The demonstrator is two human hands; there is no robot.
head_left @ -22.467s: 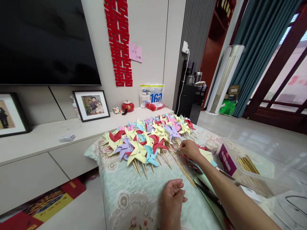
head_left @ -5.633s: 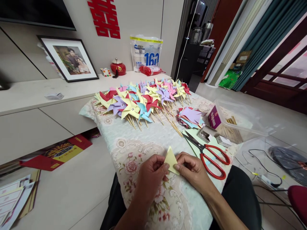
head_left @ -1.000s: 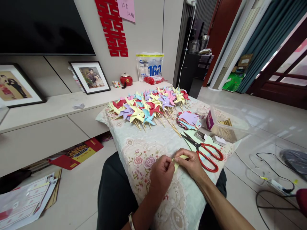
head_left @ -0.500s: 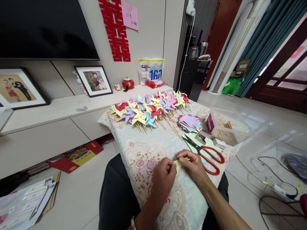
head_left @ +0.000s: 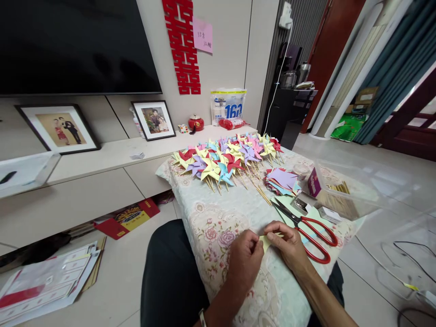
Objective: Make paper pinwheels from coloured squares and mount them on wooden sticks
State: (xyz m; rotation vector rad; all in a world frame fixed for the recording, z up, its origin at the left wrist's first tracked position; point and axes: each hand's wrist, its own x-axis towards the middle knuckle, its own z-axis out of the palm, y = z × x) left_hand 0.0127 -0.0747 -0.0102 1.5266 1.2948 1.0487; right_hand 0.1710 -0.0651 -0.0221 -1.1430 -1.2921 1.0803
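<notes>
Between my two hands is a small piece of pale yellow paper (head_left: pixel 266 242), partly hidden by the fingers. My left hand (head_left: pixel 245 259) pinches its left side, and my right hand (head_left: pixel 287 243) grips the right side between thumb and fingers. Just right of my right hand lie scissors with red handles (head_left: pixel 315 231), blades apart, on pale green paper (head_left: pixel 279 218). Farther off, many paper pinwheels (head_left: pixel 218 163) in yellow, red, purple, pink and blue lie on the cloth. A stack of coloured paper sheets (head_left: pixel 282 180) sits to their right.
A flowered cloth (head_left: pixel 211 218) covers the table. Along its right side are a clear plastic box with sticks (head_left: pixel 344 195), a small open box of metal bits (head_left: pixel 301 205) and a white box (head_left: pixel 329 214). Loose sticks (head_left: pixel 264 195) lie mid-table. A white cabinet (head_left: pixel 116 159) stands behind.
The whole view has shifted, so the scene sits farther right and slightly lower. Both hands keep hold of the yellow paper, with little change in their grip.
</notes>
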